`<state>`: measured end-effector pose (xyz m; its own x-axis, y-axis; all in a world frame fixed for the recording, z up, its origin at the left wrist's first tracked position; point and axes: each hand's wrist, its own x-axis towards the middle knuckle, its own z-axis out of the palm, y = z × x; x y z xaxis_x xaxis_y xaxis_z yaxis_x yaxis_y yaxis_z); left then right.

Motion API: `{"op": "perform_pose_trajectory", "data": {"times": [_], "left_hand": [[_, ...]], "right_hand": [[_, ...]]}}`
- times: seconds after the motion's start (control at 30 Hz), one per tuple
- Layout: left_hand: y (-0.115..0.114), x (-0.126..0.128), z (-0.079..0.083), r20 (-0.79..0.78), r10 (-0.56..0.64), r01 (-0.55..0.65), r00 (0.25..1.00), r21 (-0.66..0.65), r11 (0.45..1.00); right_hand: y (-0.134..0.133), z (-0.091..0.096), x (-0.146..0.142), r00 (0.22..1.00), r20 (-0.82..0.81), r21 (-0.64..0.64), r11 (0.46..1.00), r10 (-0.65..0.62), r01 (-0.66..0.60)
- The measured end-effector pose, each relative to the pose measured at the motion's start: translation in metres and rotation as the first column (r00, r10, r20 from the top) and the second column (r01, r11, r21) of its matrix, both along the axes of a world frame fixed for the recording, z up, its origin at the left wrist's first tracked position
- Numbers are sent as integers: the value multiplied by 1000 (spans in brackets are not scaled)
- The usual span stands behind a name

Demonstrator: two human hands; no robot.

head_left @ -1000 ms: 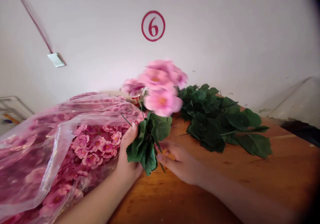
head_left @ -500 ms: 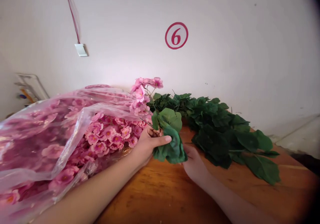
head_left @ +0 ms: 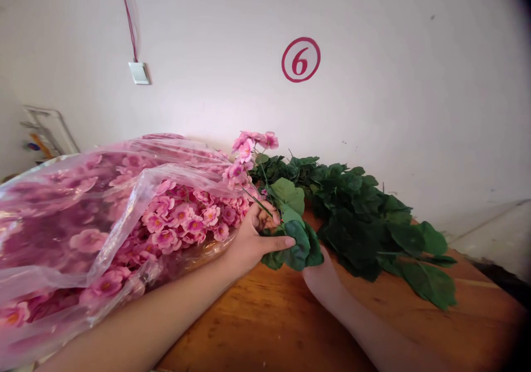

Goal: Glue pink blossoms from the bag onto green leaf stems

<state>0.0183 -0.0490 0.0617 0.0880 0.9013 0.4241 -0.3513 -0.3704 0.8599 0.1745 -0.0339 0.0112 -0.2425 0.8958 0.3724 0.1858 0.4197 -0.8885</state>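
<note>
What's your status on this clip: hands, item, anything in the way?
Left hand closed on pink artificial flower sprig; right hand just below its leaves, fingers hidden; plastic bag of pink blossoms beside left forearm; green leaf pile right of sprig.

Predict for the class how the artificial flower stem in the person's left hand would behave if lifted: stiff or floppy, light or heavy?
The artificial flower stem in the left hand probably feels light for its size, since a thin stalk carries the small pink blossoms. It may bend a little rather than stay rigid, given how slender it looks. Its leaves seem floppy, as they fold and droop over the fingers.
</note>
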Motion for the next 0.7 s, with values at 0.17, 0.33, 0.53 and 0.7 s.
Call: {"op": "perform_pose_trajectory", "data": {"times": [0.17, 0.33, 0.53, 0.7], "left_hand": [[0, -4, 3, 175, -153, 169, 973, -81, 982], [0, -7, 5, 311, -154, 219, 938, -186, 958], [2, -8, 0, 291, -50, 126, 956, -248, 961], [2, -5, -8, 225, -73, 143, 972, -313, 939]], "right_hand": [[-1, 3, 10, 994, 105, 39, 999, -29, 25], [3, 5, 18, 963, 220, 244, 964, -157, 101], [7, 8, 18, 982, 191, 117, 993, -15, -8], [2, 14, 9, 983, -66, -132, 975, 170, -177]]}}
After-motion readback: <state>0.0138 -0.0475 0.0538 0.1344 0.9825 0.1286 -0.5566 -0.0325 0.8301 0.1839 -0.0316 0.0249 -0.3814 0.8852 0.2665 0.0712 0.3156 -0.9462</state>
